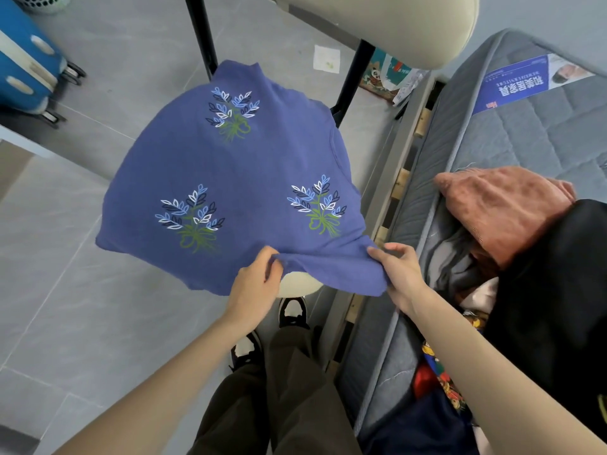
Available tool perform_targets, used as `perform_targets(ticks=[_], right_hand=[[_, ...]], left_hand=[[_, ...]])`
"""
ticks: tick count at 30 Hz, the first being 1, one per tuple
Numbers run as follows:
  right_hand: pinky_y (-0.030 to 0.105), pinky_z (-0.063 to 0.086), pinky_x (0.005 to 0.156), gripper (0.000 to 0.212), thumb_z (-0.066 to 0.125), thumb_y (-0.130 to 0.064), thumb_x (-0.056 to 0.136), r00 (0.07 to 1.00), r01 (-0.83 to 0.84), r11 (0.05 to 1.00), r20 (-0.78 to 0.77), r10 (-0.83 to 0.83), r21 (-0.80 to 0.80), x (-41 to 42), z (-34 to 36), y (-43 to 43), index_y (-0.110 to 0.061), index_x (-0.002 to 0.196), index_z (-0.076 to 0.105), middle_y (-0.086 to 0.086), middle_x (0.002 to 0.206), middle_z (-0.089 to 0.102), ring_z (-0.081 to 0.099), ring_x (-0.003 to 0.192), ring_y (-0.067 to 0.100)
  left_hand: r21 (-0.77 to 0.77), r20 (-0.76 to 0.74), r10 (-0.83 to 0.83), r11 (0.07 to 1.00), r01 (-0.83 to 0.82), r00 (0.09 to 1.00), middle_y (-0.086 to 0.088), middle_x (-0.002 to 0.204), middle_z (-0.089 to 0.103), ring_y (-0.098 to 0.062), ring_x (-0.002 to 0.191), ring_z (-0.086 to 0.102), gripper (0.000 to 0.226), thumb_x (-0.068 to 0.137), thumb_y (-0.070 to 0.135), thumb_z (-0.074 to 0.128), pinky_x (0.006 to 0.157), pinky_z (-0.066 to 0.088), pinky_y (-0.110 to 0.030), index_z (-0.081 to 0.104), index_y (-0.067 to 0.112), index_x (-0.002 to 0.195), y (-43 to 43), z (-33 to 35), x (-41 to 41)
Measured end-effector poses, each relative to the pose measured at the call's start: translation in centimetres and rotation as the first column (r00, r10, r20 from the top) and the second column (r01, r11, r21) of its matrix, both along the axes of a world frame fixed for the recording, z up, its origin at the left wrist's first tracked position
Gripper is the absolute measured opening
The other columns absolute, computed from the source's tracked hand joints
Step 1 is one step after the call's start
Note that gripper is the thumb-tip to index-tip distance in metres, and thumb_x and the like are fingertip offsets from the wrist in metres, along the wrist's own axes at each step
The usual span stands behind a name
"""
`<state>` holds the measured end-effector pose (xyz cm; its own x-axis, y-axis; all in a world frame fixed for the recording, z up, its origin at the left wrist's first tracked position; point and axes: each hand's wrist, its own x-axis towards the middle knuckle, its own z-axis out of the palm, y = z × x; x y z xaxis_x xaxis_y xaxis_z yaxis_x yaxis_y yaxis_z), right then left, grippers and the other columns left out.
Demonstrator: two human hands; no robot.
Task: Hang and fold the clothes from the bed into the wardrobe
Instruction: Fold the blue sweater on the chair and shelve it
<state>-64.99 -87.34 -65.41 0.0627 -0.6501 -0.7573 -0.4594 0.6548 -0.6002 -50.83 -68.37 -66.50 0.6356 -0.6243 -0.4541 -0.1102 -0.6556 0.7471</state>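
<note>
Left hand (pixel 254 284) and right hand (pixel 399 277) each pinch the near edge of the shirt (pixel 230 165). It lies spread print-up over the chair (pixel 297 285), just beside the bed (pixel 525 133). Best to pull that edge taut and level before folding the far side in.

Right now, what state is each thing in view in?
Blue floral shirt: spread out, print up, over the chair seat.
Left hand: pinches the shirt's near edge.
Right hand: pinches the same edge, further right.
Rust-coloured garment: crumpled on the mattress, unfolded.
Black garment: heaped beside it, unfolded.
Mattress: bare, clothes piled on it.
Blue suitcase: on the floor, wheels showing.
</note>
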Motion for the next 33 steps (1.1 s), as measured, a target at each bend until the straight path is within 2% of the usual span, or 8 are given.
perform_targets(ticks=[6, 9, 11, 13, 17, 21, 27, 33], right_hand=[[0.023, 0.055, 0.054, 0.009, 0.050, -0.007, 0.098, 0.928, 0.125, 0.953, 0.308, -0.211, 0.276, 7.8, 2.1, -2.5, -0.009, 0.091, 0.056, 0.008, 0.086, 0.062, 0.065, 0.062, 0.017], [0.032, 0.061, 0.071, 0.016, 0.050, -0.005, 0.098, 0.873, 0.118, 0.954, 0.430, -0.232, 0.276, 9.9, 2.3, -2.9, -0.018, 0.109, 0.052, 0.008, 0.111, 0.066, 0.071, 0.087, 0.026], [0.041, 0.059, 0.083, 0.026, 0.052, -0.005, 0.096, 0.969, -0.153, 0.985, 0.181, 0.166, -0.082, 9.7, 1.2, -2.5, -0.021, 0.116, 0.051, 0.004, 0.116, 0.063, 0.066, 0.099, 0.025], [0.042, 0.047, 0.100, 0.037, 0.054, -0.007, 0.093, 0.857, -0.514, 0.798, -0.200, 0.474, -0.314, 8.7, -0.6, -2.3, -0.017, 0.128, 0.048, 0.003, 0.127, 0.055, 0.053, 0.118, 0.025], [0.027, 0.020, 0.106, 0.045, 0.060, -0.017, 0.090, 0.701, -0.697, 0.677, -0.422, 0.575, -0.237, 6.5, -3.4, -3.3, -0.011, 0.132, 0.046, 0.008, 0.135, 0.050, 0.037, 0.129, 0.028], [0.021, 0.017, 0.085, 0.019, 0.054, -0.025, 0.096, 0.576, -0.801, 0.573, -0.487, 0.656, -0.175, 5.4, -4.6, -3.9, -0.014, 0.110, 0.057, 0.008, 0.122, 0.055, 0.039, 0.122, 0.028], [0.025, 0.038, 0.060, 0.013, 0.043, -0.023, 0.101, 0.833, -0.554, 0.779, -0.195, 0.518, -0.295, 4.7, -3.1, -3.9, -0.016, 0.091, 0.048, -0.004, 0.079, 0.053, 0.047, 0.072, 0.013], [0.033, 0.039, 0.066, 0.016, 0.041, -0.020, 0.101, 0.804, -0.594, 0.777, -0.175, 0.568, -0.209, 3.4, -2.6, -1.3, -0.019, 0.085, 0.043, -0.002, 0.077, 0.050, 0.047, 0.071, 0.015]], left_hand=[[0.170, -0.416, 0.393, 0.919, -0.355, 0.820, -0.006, 0.086, 0.062, -0.028, 0.079, 0.063, 0.015, 0.096, 0.017, 0.052, 0.074, 0.052, -0.037, 0.054, 0.016, 0.082, -2.6, -1.1, 3.6], [0.237, -0.471, 0.524, 0.850, -0.471, 0.709, -0.005, 0.092, 0.062, -0.013, 0.067, 0.061, 0.002, 0.096, 0.016, 0.053, 0.058, 0.047, -0.023, 0.054, 0.015, 0.098, -2.9, -1.9, 5.1], [0.232, -0.437, 0.518, 0.855, -0.465, 0.735, 0.000, 0.092, 0.064, -0.012, 0.070, 0.063, 0.007, 0.093, 0.019, 0.060, 0.060, 0.049, -0.024, 0.054, 0.021, 0.096, -2.8, -2.4, 5.4], [0.218, -0.366, 0.451, 0.892, -0.396, 0.814, 0.004, 0.092, 0.065, -0.014, 0.080, 0.065, 0.020, 0.086, 0.025, 0.068, 0.072, 0.053, -0.029, 0.053, 0.022, 0.098, -2.7, -2.7, 5.1], [0.252, -0.186, 0.362, 0.916, -0.312, 0.913, 0.013, 0.081, 0.058, 0.003, 0.072, 0.053, 0.042, 0.075, 0.034, 0.079, 0.055, 0.036, -0.015, 0.044, 0.021, 0.094, -3.2, -2.8, 3.7], [0.318, -0.144, 0.315, 0.912, -0.257, 0.938, 0.007, 0.081, 0.058, -0.013, 0.076, 0.054, 0.044, 0.075, 0.032, 0.079, 0.058, 0.038, -0.026, 0.044, 0.015, 0.094, -3.5, -3.0, 2.6], [0.313, -0.182, 0.368, 0.901, -0.301, 0.912, -0.003, 0.094, 0.060, -0.027, 0.096, 0.060, 0.022, 0.092, 0.026, 0.062, 0.078, 0.044, -0.033, 0.054, 0.009, 0.103, -2.0, -3.2, 3.2], [0.271, -0.110, 0.264, 0.936, -0.227, 0.958, -0.010, 0.089, 0.065, -0.027, 0.086, 0.058, 0.019, 0.095, 0.026, 0.058, 0.071, 0.039, -0.032, 0.055, 0.008, 0.102, 2.1, -1.9, 4.2]])
